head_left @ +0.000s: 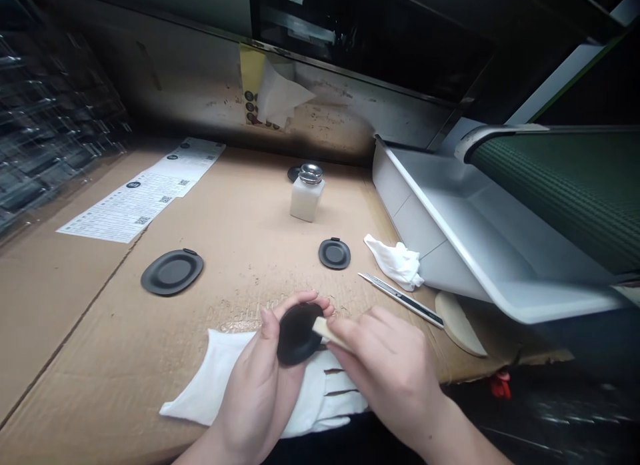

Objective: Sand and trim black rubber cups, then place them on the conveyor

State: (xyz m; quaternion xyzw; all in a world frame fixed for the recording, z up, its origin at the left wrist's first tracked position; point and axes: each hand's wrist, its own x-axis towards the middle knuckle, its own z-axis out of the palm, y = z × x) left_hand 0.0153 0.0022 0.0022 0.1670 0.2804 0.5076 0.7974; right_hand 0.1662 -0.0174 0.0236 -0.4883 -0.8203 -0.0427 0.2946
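Note:
My left hand (pixel 265 371) cups a small black rounded lid-like piece (pixel 297 335), its dished face turned up towards me. Between the thumb and fingers of my right hand (pixel 387 365) is a pale, flat-ended strip (pixel 323 328), its tip against the right side of the black piece. What the strip is made of I cannot tell. Beneath both hands lies a white glove (pixel 220 375), partly covered by them. Two similar dark pieces rest on the cardboard, a larger one (pixel 173 273) to the left and a smaller one (pixel 335 253) beyond my hands.
A white bottle with a metal top (pixel 307 197) stands farther back, a dark piece behind it. On the right are a crumpled white cloth (pixel 397 261), a utility knife (pixel 403 299), a beige half-round pad (pixel 457 323) and a grey bin (pixel 440 231). Printed sheets (pixel 120 208) lie left, near stacked clear trays (pixel 50 111).

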